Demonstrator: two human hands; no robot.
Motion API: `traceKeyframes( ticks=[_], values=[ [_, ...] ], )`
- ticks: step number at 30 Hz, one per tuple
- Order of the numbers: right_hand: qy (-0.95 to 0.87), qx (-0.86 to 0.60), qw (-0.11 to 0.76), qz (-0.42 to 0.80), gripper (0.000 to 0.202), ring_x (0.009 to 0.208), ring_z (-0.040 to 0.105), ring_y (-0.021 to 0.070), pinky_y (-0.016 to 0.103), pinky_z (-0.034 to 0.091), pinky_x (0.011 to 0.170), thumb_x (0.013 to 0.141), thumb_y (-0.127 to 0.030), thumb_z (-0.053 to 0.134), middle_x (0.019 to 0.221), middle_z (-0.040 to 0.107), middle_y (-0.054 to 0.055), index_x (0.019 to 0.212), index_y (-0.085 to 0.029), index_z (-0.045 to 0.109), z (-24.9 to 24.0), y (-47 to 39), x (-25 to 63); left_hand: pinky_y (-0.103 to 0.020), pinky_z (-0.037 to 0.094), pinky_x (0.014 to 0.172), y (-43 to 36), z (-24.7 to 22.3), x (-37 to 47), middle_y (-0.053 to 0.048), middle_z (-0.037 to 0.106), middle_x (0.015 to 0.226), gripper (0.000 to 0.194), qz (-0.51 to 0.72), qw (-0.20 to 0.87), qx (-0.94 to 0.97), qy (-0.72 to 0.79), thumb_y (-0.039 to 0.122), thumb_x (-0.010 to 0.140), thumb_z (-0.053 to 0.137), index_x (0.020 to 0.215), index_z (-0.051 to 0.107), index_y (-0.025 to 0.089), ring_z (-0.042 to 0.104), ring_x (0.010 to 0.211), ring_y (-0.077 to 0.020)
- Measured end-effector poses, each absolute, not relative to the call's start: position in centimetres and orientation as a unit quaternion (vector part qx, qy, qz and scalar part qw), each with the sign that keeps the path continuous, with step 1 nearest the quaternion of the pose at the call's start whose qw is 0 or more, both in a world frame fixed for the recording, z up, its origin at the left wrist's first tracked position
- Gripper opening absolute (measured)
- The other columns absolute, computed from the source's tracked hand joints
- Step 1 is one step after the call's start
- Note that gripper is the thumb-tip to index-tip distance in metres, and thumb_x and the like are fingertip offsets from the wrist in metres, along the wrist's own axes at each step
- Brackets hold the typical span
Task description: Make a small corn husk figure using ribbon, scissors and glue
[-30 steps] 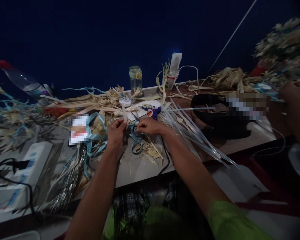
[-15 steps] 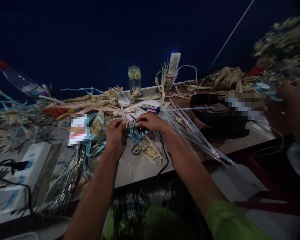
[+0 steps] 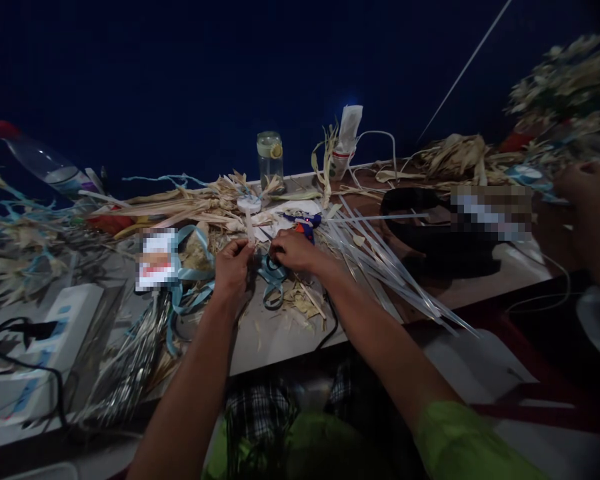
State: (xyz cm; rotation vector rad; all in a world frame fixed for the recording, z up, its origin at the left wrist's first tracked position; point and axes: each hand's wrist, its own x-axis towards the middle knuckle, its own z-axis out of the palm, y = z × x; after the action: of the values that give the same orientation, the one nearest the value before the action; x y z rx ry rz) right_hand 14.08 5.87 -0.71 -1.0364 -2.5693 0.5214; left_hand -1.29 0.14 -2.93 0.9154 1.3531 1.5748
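My left hand (image 3: pixel 233 269) is closed around the lower end of a thin pale stick (image 3: pixel 250 223) with a white round piece on top. Close beside it, my right hand (image 3: pixel 294 251) pinches a dark strip next to the stick, above the blue-handled scissors (image 3: pixel 273 283) lying on the table. Just behind my right hand lies a blue glue gun (image 3: pixel 306 225). Dried husk scraps (image 3: pixel 305 303) are scattered under both hands. It is dim, so fine detail at my fingertips is hard to make out.
A bundle of clear glue sticks (image 3: pixel 380 267) fans out to the right. Light blue ribbon (image 3: pixel 190 277) and dried husks (image 3: pixel 180 203) lie left. A jar (image 3: pixel 271 157), a white power strip (image 3: pixel 40 347), a black bag (image 3: pixel 430 233) and another person's hand (image 3: pixel 587 213) are around.
My right hand has drawn back toward the stick, uncovering the glue gun, and now sits closer to my left hand. My left hand has stayed put.
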Motion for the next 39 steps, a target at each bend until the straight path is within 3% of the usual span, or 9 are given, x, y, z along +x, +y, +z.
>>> traceKeyframes(
  ticks=[4,8,12,20,26,32,39],
  values=[
    [-0.869,-0.402,0.217,0.191,0.018,0.078,0.053,0.0146,0.024,0.036,0.072,0.076,-0.019,0.05,0.082,0.062,0.006,0.081,-0.014,0.067,-0.2,6.1,14.5,-0.019,0.033,0.047,0.2,-2.8,-1.2,0.004,0.053,0.058,0.022,0.634,0.428,0.358,0.535,0.03,0.059,0.071,0.074,0.063,0.015,0.043,0.049,-0.0057],
    [-0.891,-0.336,0.146,0.269,0.02,0.08,0.056,0.013,0.022,0.037,0.071,0.075,-0.017,0.052,0.085,0.065,0.004,0.086,-0.015,0.068,0.3,6.0,14.7,-0.019,0.032,0.046,0.1,-2.6,-1.1,0.004,0.053,0.057,0.021,0.631,0.426,0.354,0.544,0.03,0.06,0.071,0.073,0.063,0.015,0.042,0.048,-0.0054],
    [-0.915,-0.32,0.075,0.233,0.03,0.085,0.057,0.0147,0.022,0.038,0.073,0.071,-0.009,0.048,0.09,0.067,0.004,0.09,-0.018,0.069,-0.1,5.9,14.4,-0.019,0.031,0.045,0.1,-2.9,-1.2,0.003,0.052,0.056,0.022,0.624,0.432,0.355,0.546,0.031,0.061,0.07,0.074,0.062,0.015,0.043,0.047,-0.0061],
    [-0.923,-0.344,0.041,0.168,0.029,0.091,0.057,0.019,0.026,0.038,0.075,0.074,-0.02,0.052,0.097,0.067,0.007,0.099,-0.02,0.067,-0.4,5.6,14.1,-0.019,0.032,0.047,0.1,-3.1,-1.2,0.003,0.052,0.058,0.02,0.627,0.424,0.37,0.539,0.031,0.063,0.068,0.075,0.063,0.015,0.043,0.049,-0.0063],
    [-0.914,-0.357,0.064,0.18,0.027,0.087,0.057,0.0166,0.024,0.038,0.073,0.073,-0.014,0.049,0.093,0.067,0.005,0.09,-0.019,0.068,-0.5,5.7,13.9,-0.02,0.034,0.049,0.1,-3.0,-1.2,0.003,0.054,0.058,0.02,0.628,0.425,0.365,0.54,0.03,0.062,0.069,0.075,0.063,0.015,0.045,0.05,-0.007],
    [-0.919,-0.34,0.078,0.183,0.029,0.087,0.056,0.016,0.024,0.037,0.073,0.074,-0.016,0.049,0.094,0.066,0.005,0.095,-0.02,0.068,-0.6,5.8,14.0,-0.02,0.032,0.048,0.0,-2.8,-1.1,0.003,0.054,0.059,0.019,0.626,0.429,0.361,0.542,0.029,0.062,0.069,0.075,0.063,0.015,0.043,0.049,-0.0063],
    [-0.924,-0.355,0.028,0.14,0.028,0.095,0.054,0.0211,0.029,0.036,0.077,0.078,-0.031,0.052,0.101,0.064,0.008,0.101,-0.024,0.067,-0.3,5.0,13.5,-0.02,0.031,0.048,0.1,-2.9,-1.0,0.004,0.05,0.055,0.019,0.626,0.431,0.362,0.54,0.028,0.061,0.069,0.072,0.062,0.015,0.041,0.048,-0.006]
  ],
)
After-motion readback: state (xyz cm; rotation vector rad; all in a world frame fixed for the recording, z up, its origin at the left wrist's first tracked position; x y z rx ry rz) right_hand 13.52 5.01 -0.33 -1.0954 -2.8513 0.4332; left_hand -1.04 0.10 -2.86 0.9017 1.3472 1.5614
